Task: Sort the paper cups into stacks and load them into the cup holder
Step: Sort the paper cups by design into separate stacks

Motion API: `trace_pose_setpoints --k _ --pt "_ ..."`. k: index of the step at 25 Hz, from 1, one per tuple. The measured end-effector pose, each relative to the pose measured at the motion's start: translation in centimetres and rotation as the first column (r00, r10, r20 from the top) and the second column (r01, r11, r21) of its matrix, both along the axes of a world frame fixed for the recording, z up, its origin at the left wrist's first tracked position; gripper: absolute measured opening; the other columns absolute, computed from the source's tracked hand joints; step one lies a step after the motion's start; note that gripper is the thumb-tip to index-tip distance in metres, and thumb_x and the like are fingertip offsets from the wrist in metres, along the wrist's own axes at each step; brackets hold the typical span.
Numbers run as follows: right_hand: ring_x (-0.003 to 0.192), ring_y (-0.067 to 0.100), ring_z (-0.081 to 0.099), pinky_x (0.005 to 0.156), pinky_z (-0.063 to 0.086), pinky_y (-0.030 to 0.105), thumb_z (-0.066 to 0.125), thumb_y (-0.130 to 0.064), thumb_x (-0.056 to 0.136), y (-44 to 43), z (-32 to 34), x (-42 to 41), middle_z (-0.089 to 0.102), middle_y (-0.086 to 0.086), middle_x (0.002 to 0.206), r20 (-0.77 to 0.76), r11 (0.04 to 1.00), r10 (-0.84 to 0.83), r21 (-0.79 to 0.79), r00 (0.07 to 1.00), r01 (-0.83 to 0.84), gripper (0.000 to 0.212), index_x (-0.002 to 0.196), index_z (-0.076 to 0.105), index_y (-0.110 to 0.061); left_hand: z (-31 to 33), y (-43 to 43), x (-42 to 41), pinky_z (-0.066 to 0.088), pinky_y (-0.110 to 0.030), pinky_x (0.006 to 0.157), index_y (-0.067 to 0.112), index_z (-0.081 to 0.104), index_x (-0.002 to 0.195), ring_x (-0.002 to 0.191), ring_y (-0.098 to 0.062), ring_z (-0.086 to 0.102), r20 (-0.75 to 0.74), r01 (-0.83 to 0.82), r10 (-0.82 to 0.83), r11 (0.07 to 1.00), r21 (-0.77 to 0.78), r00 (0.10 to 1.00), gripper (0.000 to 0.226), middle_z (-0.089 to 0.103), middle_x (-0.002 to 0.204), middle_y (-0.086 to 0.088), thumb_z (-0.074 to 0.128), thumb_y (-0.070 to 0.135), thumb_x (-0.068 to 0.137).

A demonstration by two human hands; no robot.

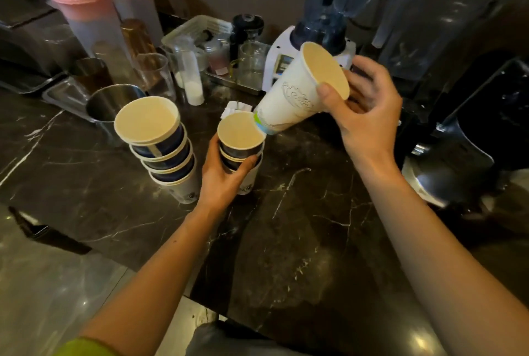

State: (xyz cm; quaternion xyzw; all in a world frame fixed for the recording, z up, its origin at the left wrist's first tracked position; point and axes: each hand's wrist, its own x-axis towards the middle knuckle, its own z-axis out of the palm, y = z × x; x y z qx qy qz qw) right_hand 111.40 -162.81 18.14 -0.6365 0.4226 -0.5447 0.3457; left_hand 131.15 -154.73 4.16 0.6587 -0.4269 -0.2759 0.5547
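Note:
A small stack of paper cups with dark blue bands stands on the dark marble counter; my left hand is wrapped around its side. My right hand grips a tall white paper cup near its rim, thumb on the front. That cup is tilted, its base touching the rim of the small stack's top cup. To the left stands a taller, leaning stack of blue-banded cups, untouched. No cup holder is identifiable in view.
Behind the cups are a steel pitcher, glass beakers, two pink-lidded tall containers, a white basket and a blender. A dark machine stands at the right. The counter edge drops to the floor at lower left.

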Motion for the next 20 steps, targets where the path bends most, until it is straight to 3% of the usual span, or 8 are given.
trace_pose_setpoints --k 4,8,10,12,16,20 --pt "0.105 0.0 0.064 0.083 0.05 0.015 0.08 -0.029 0.08 1.6 -3.1 -3.8 0.067 -0.006 0.114 -0.051 0.967 -0.248 0.048 0.967 0.25 0.062 0.132 0.05 -0.01 -0.7 -0.5 0.7 0.038 -0.018 0.104 0.035 0.032 0.14 0.125 0.003 0.044 -0.02 0.074 -0.074 0.997 0.003 0.997 0.076 0.045 0.134 0.022 0.076 0.04 0.078" --pt "0.116 0.0 0.054 0.097 0.048 0.024 0.079 -0.046 0.076 3.6 -8.0 -6.0 0.057 -0.014 0.124 -0.399 0.937 -0.229 0.157 0.888 0.312 0.076 0.139 0.046 -0.023 -1.6 -0.9 1.4 0.034 -0.036 0.115 0.03 0.026 0.148 0.138 -0.008 0.038 0.007 0.122 -0.122 0.993 0.004 0.993 0.091 0.039 0.15 0.009 0.078 0.043 0.075" --pt "0.121 0.007 0.05 0.1 0.045 0.03 0.078 -0.05 0.075 4.8 -9.9 -6.8 0.055 -0.01 0.131 -0.5 0.92 -0.2 0.199 0.843 0.337 0.078 0.14 0.044 -0.024 -2.1 -1.0 1.4 0.033 -0.037 0.116 0.032 0.022 0.149 0.14 -0.009 0.036 0.018 0.133 -0.134 0.991 0.013 0.991 0.095 0.036 0.152 0.009 0.08 0.041 0.074" --pt "0.128 0.014 0.045 0.099 0.039 0.028 0.076 -0.052 0.076 5.7 -11.5 -7.4 0.052 -0.004 0.139 -0.609 0.913 -0.146 0.221 0.779 0.344 0.08 0.142 0.042 -0.023 -2.2 -1.2 1.4 0.033 -0.035 0.115 0.031 0.021 0.15 0.139 -0.008 0.036 0.003 0.149 -0.15 0.989 0.016 0.989 0.098 0.037 0.152 0.009 0.081 0.038 0.073" --pt "0.134 0.02 0.038 0.1 0.035 0.03 0.074 -0.054 0.077 6.5 -12.7 -8.1 0.042 0.001 0.146 -0.658 0.9 -0.063 0.287 0.751 0.327 0.087 0.147 0.036 -0.02 -2.7 -1.6 1.1 0.039 -0.036 0.112 0.029 0.033 0.145 0.133 -0.006 0.044 -0.033 0.148 -0.148 0.989 0.025 0.988 0.091 0.046 0.145 0.011 0.083 0.04 0.07" --pt "0.142 0.024 0.029 0.109 0.034 0.045 0.07 -0.065 0.071 5.7 -11.5 -8.6 0.027 0.002 0.157 -0.712 0.879 0.068 0.374 0.698 0.296 0.106 0.154 0.022 -0.019 -3.2 -1.0 1.0 0.04 -0.041 0.111 0.03 0.032 0.145 0.133 -0.007 0.045 -0.027 0.174 -0.173 0.984 0.036 0.985 0.092 0.046 0.145 0.011 0.082 0.047 0.07"
